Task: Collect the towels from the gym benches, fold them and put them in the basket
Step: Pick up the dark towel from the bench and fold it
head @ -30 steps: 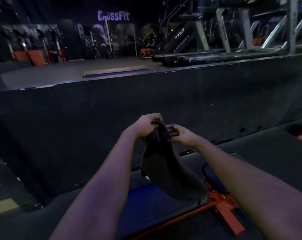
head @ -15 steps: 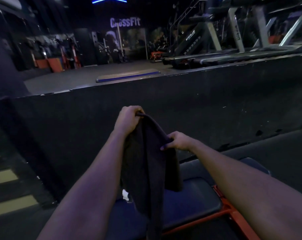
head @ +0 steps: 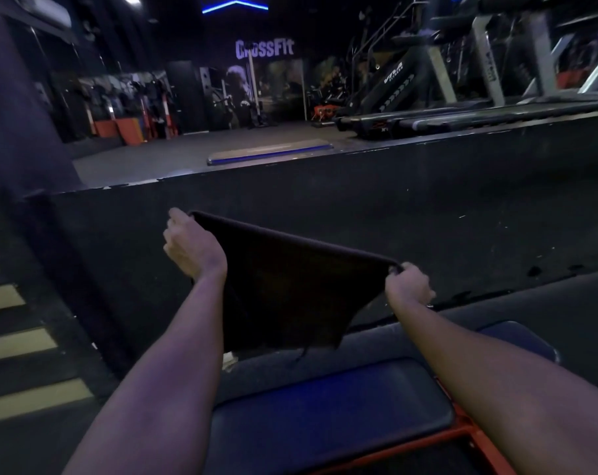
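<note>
Gym, dim, blue-ish light. Landmark = bench (head: pixel 325 409): blue pad on orange frame, bottom centre.

Beyond bench: black wall of raised platform (head: pixel 393 207), runs full width. Treadmills (head: pixel 496 108) sit up on it, beyond & R of bench. Yellow floor stripes (head: pixel 16 341) L of bench.

Towel (head: pixel 290 289): dark, held up in air over far end of bench, not touching pad. Stretched flat btwn both hands. Top edge taut, sloping down toward R. Lower edge hangs free, w/ a loose bit dangling just above pad.

L hand (head: pixel 191 245): above & L of bench's far end, fingers curled round towel's top-L corner. R hand (head: pixel 409 286): lower, over bench's far-R side, fingers closed in a pinch on top-R corner. Hands well apart.

Step, as judged: start of folding. Towel is off bench & opened out square. Basket not in view. Next move prob calls for bringing the 2 held corners together for 1st half-fold, edges lined up, or laying it on pad to fold there. Slack lower edge could twist, so even tension needed.

Vs 0.5 s ago: towel hung as narrow bunched drape from L hand, R hand pinching an edge close by. Now hands pulled apart, cloth spread wide. Vs 1 s ago: hands nearly touching, towel's tail lay on pad; now clear of it.
</note>
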A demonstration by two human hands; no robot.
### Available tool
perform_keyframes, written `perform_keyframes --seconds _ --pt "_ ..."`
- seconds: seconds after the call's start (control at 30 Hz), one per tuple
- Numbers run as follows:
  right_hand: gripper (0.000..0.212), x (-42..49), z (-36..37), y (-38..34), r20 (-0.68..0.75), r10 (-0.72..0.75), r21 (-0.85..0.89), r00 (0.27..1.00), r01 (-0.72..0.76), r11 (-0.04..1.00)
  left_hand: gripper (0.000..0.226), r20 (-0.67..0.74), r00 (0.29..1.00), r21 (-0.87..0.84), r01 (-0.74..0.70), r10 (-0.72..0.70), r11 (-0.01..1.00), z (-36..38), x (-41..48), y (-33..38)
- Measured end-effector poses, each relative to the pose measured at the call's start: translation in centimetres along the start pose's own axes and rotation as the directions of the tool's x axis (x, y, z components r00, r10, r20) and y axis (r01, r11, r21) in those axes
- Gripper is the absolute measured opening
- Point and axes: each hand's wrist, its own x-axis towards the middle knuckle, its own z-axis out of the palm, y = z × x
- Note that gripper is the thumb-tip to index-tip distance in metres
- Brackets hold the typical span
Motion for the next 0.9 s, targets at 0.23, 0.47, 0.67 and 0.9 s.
perform_keyframes --seconds 0.23,0.47,0.67,0.9 --pt "0.026 0.9 -3.4 -4.3 -0.254 0.066 0.47 0.965 0.063 0.88 0.026 -0.044 0.99 -0.062 0.132 -0.135 0.989 0.4 -0.6 -0.9" --pt "0.028 1.5 -1.9 -6.9 0.147 0.158 0.186 0.976 -0.184 0.965 0.014 0.379 0.863 0.212 0.272 -0.336 0.939 2.5 -1.9 0.6" --pt "0.024 -3.5 0.7 -8.3 0.466 -0.172 0.328 0.868 0.011 0.945 0.034 0.796 0.593 0.084 0.092 -0.122 0.992 4.5 -6.8 3.5" --pt "0.002 -4.2 1.7 -7.9 0.498 -0.423 0.328 0.757 0.287 0.9 0.016 0.924 0.354 -0.203 0.126 0.147 0.971 4.2 -8.6 5.7"
